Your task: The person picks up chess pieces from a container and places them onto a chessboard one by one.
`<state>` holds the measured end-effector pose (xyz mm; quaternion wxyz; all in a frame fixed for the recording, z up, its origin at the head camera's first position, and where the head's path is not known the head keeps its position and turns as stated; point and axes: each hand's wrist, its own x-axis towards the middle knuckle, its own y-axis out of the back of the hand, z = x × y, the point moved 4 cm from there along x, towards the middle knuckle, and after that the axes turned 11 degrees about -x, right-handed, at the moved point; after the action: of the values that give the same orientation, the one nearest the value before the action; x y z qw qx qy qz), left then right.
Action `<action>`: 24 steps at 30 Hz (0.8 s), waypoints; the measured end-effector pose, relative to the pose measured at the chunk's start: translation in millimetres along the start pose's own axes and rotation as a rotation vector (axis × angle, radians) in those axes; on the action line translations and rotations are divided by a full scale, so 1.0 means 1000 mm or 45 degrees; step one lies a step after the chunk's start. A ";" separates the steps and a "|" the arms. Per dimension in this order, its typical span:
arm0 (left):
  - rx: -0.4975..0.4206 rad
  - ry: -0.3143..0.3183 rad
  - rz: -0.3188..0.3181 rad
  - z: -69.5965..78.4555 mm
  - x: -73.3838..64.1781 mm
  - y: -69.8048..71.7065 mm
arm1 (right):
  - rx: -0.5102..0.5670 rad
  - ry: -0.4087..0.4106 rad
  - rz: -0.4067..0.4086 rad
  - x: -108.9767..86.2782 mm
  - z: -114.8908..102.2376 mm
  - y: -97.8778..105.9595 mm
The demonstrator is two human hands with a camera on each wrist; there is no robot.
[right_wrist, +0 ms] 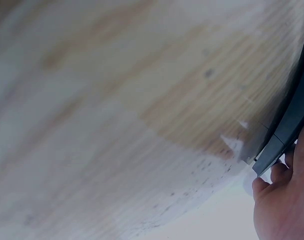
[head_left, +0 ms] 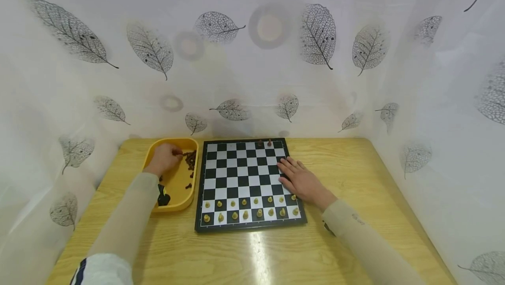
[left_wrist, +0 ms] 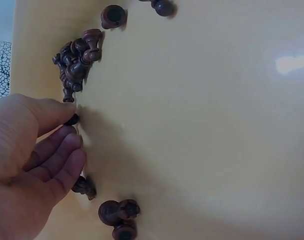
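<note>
Frame left: my left hand pinches a dark chess piece in the yellow tray, which likely confines the loose pieces. Centre right: my right hand, fingers extended, rests on the chessboard edge, presumably steadying it.

On my feed I see a counter of yellowish wood grain with rounded far corners. Directly on it I make out a yellow tray and, just right of it, a black-edged chessboard lying flat, slightly apart.
</note>
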<state>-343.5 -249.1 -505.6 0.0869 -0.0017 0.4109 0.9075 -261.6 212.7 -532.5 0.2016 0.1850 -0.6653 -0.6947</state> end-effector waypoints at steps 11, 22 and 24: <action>-0.037 0.023 -0.028 -0.008 0.003 -0.002 | 0.008 -0.001 0.004 -0.001 0.000 0.000; -0.093 0.011 0.107 0.005 0.001 0.005 | -0.004 -0.003 0.010 -0.001 0.000 0.001; -0.076 -0.021 0.130 0.010 0.000 0.007 | -0.008 -0.002 0.007 -0.001 0.000 0.000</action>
<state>-343.5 -246.0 -493.9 0.0438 0.0240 0.3824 0.9226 -261.2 213.3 -532.1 0.2036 0.1819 -0.6638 -0.6963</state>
